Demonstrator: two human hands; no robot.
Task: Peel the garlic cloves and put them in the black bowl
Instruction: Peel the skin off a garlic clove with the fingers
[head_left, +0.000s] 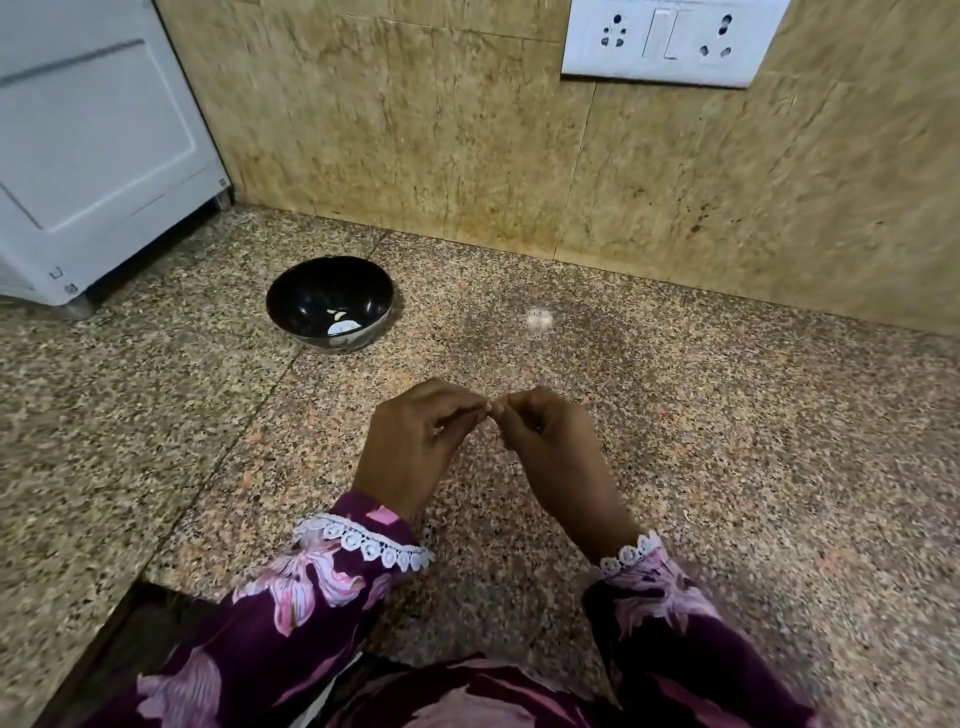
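A black bowl (328, 303) stands on the speckled granite counter (727, 441), left of centre, with a couple of pale peeled garlic pieces (343, 323) inside. My left hand (415, 441) and my right hand (545, 441) meet fingertip to fingertip above the counter, in front and to the right of the bowl. Both pinch one small garlic clove (489, 407), of which only a pale sliver shows between the fingers. A small whitish bit (538, 317), blurred, lies on the counter beyond my hands.
A white appliance (93, 156) stands at the back left on short feet. A tan stone wall (467, 130) rises behind the counter, with a white socket and switch plate (670, 39) at upper right. The counter's front edge drops away at lower left.
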